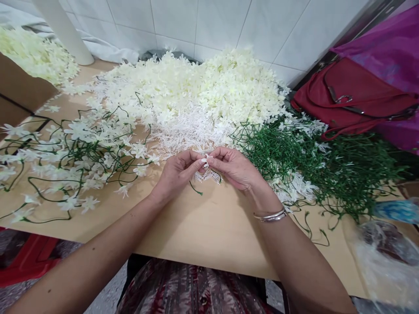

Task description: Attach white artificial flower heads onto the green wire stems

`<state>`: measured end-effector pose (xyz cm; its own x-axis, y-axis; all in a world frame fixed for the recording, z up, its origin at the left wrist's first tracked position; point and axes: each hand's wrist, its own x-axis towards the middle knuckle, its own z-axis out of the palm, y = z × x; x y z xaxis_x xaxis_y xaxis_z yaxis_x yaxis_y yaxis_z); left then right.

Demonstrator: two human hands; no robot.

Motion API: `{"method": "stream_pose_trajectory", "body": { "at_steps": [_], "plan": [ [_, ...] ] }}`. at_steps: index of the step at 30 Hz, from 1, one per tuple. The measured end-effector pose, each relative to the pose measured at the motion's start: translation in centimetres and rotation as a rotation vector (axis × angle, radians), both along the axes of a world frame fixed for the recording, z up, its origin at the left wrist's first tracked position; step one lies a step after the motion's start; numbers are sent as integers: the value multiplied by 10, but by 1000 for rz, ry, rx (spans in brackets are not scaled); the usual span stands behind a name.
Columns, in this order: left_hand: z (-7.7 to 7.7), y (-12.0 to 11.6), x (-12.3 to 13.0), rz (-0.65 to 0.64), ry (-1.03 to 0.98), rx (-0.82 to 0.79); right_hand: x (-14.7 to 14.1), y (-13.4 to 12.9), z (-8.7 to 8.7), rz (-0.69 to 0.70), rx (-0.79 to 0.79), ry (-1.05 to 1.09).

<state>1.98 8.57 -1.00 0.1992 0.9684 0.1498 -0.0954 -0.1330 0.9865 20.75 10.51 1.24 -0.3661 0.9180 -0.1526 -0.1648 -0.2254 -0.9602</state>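
Observation:
My left hand (pixel 183 171) and my right hand (pixel 234 168) meet above the table, both pinching a small white flower (pixel 205 160) between their fingertips. A short green stem (pixel 196 189) hangs below my fingers. Just behind them lie thin white flower pieces (pixel 186 131), with a large heap of cream-white petals (pixel 242 85) farther back. To the left, white flowers joined on curly green stems (pixel 81 152) are spread out. A tangle of green stems (pixel 271 144) lies right of my right hand.
More green stems (pixel 353 174) pile up at the right, near a red bag (pixel 356 93) and a clear plastic bag (pixel 386 261). At the left are a cardboard box (pixel 24 87), a white pipe (pixel 63 30) and a red stool (pixel 29 257) below the table (pixel 209 231).

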Motion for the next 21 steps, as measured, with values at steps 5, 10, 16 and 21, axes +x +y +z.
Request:
{"method": "stream_pose_trajectory", "body": {
  "at_steps": [5,10,16,21],
  "plan": [
    [3,0,-3,-16,43,-6,0,1,0,32,35,-34],
    [8,-2,0,-10,13,6,0,1,4,-7,60,-66],
    [18,-10,-1,39,280,348,10,3,16,-91,284,-161],
    [15,-12,-3,-98,581,593,24,7,13,-110,408,-403]
  ]
}}
